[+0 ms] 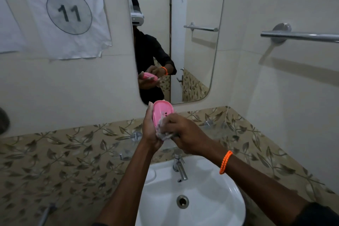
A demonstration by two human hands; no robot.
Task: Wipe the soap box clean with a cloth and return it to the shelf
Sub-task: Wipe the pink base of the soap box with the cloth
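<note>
A pink oval soap box (162, 112) stands upright in front of me, just below the mirror, its inner face turned toward me. My left hand (149, 130) grips it along its left edge and from below. My right hand (185, 134), with an orange band at the wrist, holds a pale crumpled cloth (164, 133) pressed against the box's lower part. The cloth covers the bottom of the box. No shelf is in view.
Below my hands sits a white washbasin (211, 198) with a chrome tap (178, 168). A mirror (194, 46) hangs on the wall ahead. A metal towel bar (300, 35) juts from the right wall. Paper sign "Workstation 11" (67, 13) at upper left.
</note>
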